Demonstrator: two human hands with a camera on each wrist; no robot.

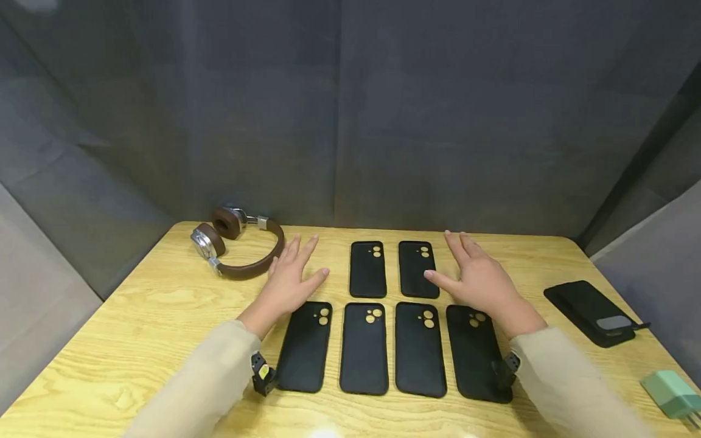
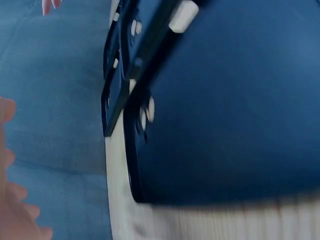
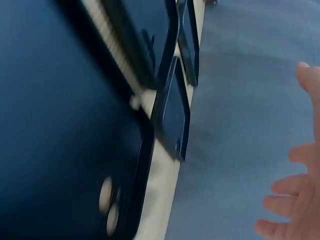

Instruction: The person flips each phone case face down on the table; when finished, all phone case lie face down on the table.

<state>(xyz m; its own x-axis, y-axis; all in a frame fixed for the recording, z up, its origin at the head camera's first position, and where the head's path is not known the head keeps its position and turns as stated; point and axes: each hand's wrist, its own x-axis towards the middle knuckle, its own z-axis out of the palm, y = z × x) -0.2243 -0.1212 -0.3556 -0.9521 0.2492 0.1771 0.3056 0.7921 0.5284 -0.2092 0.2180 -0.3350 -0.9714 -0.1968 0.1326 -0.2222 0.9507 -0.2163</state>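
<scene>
Black phone cases lie face down in two rows on the wooden table, each with camera holes in an upper corner. The back row has a left case (image 1: 367,271) and a right case (image 1: 418,271). Several make up the front row, from a leftmost case (image 1: 304,350) to a rightmost case (image 1: 475,359). With fingers spread, my left hand (image 1: 287,281) is over the top of the leftmost case and holds nothing. My right hand (image 1: 483,281), fingers extended and empty, covers part of the rightmost case; its thumb overlaps the back right case. In the left wrist view a case (image 2: 240,100) looms close.
Brown and silver headphones (image 1: 249,267) lie at the back left, near the left fingertips. To the right is a black case (image 1: 591,310) with a grey oval patch. A green plug adapter (image 1: 670,392) sits at the right edge. Dark cloth (image 1: 339,109) hangs behind the table.
</scene>
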